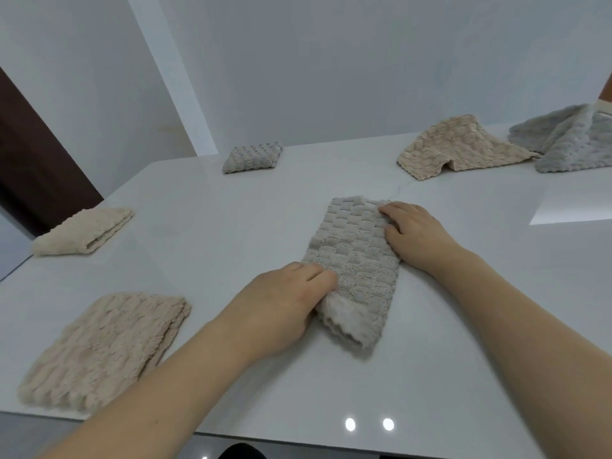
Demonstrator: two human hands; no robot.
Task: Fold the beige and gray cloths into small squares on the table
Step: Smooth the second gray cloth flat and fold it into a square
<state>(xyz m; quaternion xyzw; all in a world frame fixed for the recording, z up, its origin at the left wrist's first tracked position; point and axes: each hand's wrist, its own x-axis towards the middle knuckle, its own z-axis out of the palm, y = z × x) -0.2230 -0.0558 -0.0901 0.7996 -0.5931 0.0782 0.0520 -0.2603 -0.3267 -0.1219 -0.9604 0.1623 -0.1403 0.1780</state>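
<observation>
A gray textured cloth (356,260) lies folded into a long strip in the middle of the white table (430,359). My left hand (281,306) grips its near left edge, with the thumb tucked under a lifted fold. My right hand (414,233) presses flat on the strip's far right side. A folded beige cloth (106,349) lies at the near left, another folded beige cloth (86,231) at the far left edge, and a small folded gray square (251,157) at the back.
At the back right lie an unfolded beige cloth (457,147) and a rumpled gray cloth (569,137), partly overlapping. White walls stand behind the table. A dark brown door (29,160) is at the left. The table's near edge runs along the bottom.
</observation>
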